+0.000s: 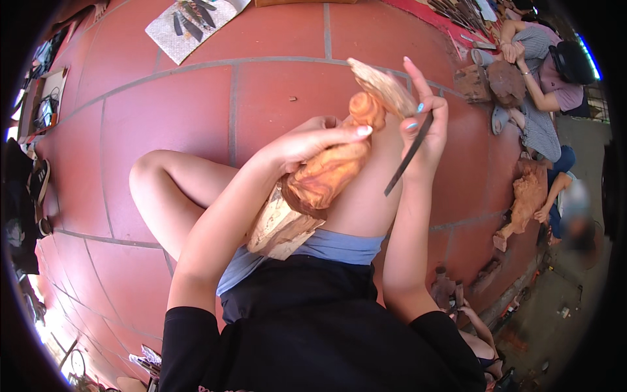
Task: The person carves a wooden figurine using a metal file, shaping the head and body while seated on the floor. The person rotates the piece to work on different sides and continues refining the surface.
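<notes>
Gripping one wooden carving (pixel 320 179), left hand (pixel 307 140); right hand (pixel 428 121), one chisel (pixel 408 157).

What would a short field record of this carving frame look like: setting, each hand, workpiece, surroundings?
Setting: person seated on red tiled floor
Left hand: grips the wooden carving resting on the lap
Right hand: holds a thin dark carving tool beside the carving's top
Workpiece: orange-brown figure, rough pale base
Surroundings: cloth with tools at top; other people with wood pieces at right
</notes>
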The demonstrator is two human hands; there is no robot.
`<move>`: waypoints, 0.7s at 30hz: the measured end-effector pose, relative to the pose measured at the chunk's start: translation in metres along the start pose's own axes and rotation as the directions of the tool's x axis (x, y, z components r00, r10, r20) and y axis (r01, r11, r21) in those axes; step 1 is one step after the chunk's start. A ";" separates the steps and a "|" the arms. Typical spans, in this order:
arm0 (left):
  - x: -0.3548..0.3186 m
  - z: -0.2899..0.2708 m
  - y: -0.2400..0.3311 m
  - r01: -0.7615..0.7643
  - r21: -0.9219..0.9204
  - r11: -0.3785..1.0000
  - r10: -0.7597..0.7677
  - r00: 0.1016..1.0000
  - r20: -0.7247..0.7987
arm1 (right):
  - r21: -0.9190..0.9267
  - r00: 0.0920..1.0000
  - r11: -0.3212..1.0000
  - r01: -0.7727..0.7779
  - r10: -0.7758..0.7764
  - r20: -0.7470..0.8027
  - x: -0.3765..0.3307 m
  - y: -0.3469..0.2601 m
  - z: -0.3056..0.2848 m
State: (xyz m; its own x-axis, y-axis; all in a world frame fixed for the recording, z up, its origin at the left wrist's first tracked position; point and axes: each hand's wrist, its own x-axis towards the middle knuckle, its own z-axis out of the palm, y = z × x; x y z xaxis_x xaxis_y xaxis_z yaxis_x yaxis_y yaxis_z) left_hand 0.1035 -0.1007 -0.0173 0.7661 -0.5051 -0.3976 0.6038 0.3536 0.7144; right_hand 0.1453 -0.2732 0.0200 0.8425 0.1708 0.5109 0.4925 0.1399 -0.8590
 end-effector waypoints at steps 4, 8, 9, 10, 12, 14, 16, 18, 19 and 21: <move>0.023 0.008 -0.012 0.061 0.164 0.985 -0.071 0.996 0.052 | 0.112 0.988 0.982 -0.149 0.144 0.053 -0.009 0.011 -0.031; 0.025 0.005 -0.018 -0.132 0.398 0.908 0.188 0.977 -0.104 | 0.065 0.982 0.982 -0.177 0.180 -0.048 -0.018 0.028 -0.045; 0.017 0.006 -0.017 -0.224 0.422 0.878 0.309 0.940 -0.144 | 0.058 0.978 0.980 -0.189 0.193 -0.083 -0.023 0.032 -0.048; 0.008 0.006 -0.011 -0.325 0.476 0.817 0.452 0.874 -0.180 | 0.049 0.971 0.979 -0.200 0.205 -0.122 -0.027 0.036 -0.052; -0.026 0.000 0.007 -0.307 0.556 0.772 0.490 0.845 -0.214 | 0.050 0.963 0.979 -0.198 0.204 -0.176 -0.030 0.039 -0.057; -0.061 -0.019 -0.002 -0.139 0.643 0.753 0.329 0.926 -0.186 | 0.061 0.961 0.982 -0.179 0.187 -0.202 -0.033 0.039 -0.059; -0.083 -0.036 -0.031 -0.044 0.768 0.639 0.199 0.974 -0.110 | 0.036 0.974 0.986 -0.165 0.169 -0.149 -0.032 0.039 -0.056; -0.094 -0.001 -0.042 0.038 0.781 0.623 0.172 0.968 -0.184 | -0.019 0.984 0.987 -0.162 0.160 -0.080 -0.029 0.037 -0.058; -0.093 0.007 -0.055 0.084 0.759 0.645 0.251 0.916 -0.314 | -0.050 0.987 0.986 -0.159 0.157 -0.036 -0.027 0.035 -0.061; -0.092 0.020 -0.062 0.103 0.771 0.628 0.311 0.875 -0.370 | -0.207 0.986 0.964 -0.165 0.159 -0.050 -0.026 0.019 -0.070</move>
State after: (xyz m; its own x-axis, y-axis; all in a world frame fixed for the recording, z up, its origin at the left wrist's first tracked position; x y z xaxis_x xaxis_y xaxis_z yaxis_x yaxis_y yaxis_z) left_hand -0.0090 -0.0920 -0.0134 0.9400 -0.0409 -0.3387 0.2880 -0.4370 0.8521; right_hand 0.1481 -0.3436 -0.0114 0.9197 0.1422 0.3659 0.3807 -0.0952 -0.9198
